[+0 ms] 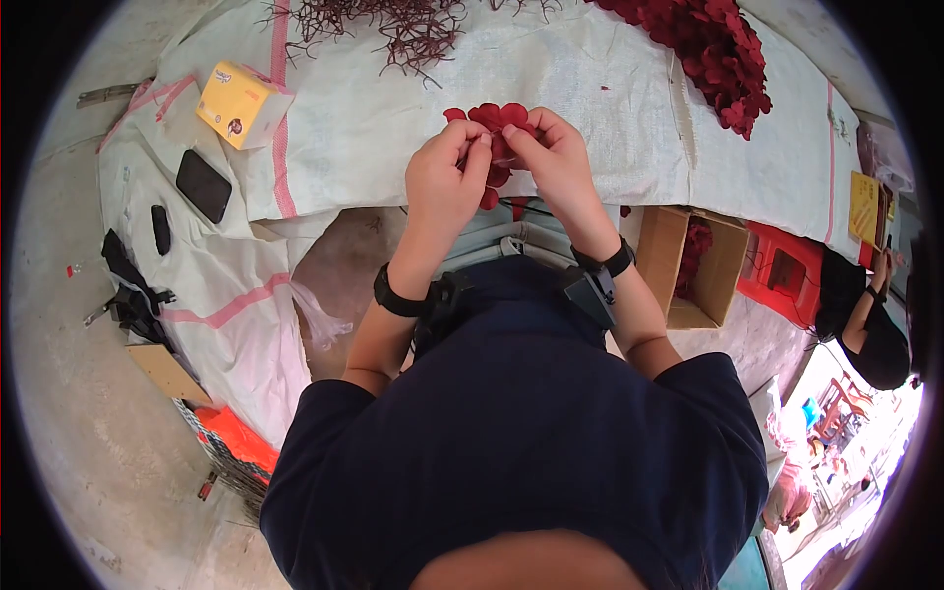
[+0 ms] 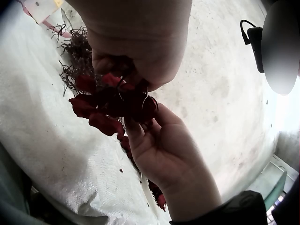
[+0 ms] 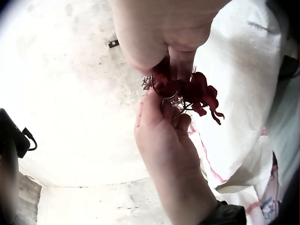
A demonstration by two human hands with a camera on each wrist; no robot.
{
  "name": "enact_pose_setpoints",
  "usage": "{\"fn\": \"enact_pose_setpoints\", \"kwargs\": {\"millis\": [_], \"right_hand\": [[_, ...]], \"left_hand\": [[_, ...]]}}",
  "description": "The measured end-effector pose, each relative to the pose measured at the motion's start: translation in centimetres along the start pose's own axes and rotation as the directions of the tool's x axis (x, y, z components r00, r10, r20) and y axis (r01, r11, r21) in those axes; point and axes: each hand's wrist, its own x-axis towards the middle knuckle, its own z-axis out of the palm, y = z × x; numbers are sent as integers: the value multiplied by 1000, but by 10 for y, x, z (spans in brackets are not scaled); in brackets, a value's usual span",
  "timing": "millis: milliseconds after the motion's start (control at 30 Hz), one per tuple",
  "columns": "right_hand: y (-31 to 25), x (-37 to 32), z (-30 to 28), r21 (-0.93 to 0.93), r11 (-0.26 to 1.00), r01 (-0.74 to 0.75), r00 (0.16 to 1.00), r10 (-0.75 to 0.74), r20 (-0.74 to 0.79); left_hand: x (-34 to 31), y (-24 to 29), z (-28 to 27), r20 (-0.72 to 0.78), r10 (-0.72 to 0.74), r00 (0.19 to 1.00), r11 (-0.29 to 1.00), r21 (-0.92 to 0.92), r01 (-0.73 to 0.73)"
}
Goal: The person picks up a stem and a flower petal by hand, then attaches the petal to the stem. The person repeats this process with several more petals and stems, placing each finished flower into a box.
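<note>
Between my two hands is a dark red artificial flower (image 1: 501, 114) with several rounded cloth petals, held above the white woven sheet (image 1: 364, 147). My left hand (image 1: 447, 177) pinches it from the left with thumb and fingertips. On the other side my right hand (image 1: 562, 172) grips among the petals, its thumb lying over them. In the right wrist view, thin dark stems (image 3: 186, 107) and a fine curved strand (image 3: 161, 95) show by the left fingertips. Petals spread out below my left hand (image 2: 140, 42) in the left wrist view. The flower's centre is hidden by fingers.
A tangle of thin brown stems (image 1: 418, 34) lies at the far edge. Dark red petals (image 1: 723, 69) are heaped at far right. On the left are a yellow box (image 1: 236, 103) and a phone (image 1: 204, 186). A cardboard box (image 1: 723, 270) and red stool (image 1: 787, 270) stand right.
</note>
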Motion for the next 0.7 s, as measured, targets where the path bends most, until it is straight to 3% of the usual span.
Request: {"fn": "enact_pose_setpoints", "kwargs": {"millis": [467,700], "right_hand": [[5,0,-3,-105,988,111,993,-107,40],[11,-2,-1,-204,971,125,990,-136,-39]], "left_hand": [[1,1,-5,28,64,998,984,162,-68],[3,1,-2,16,114,993,977,181,-115]]}}
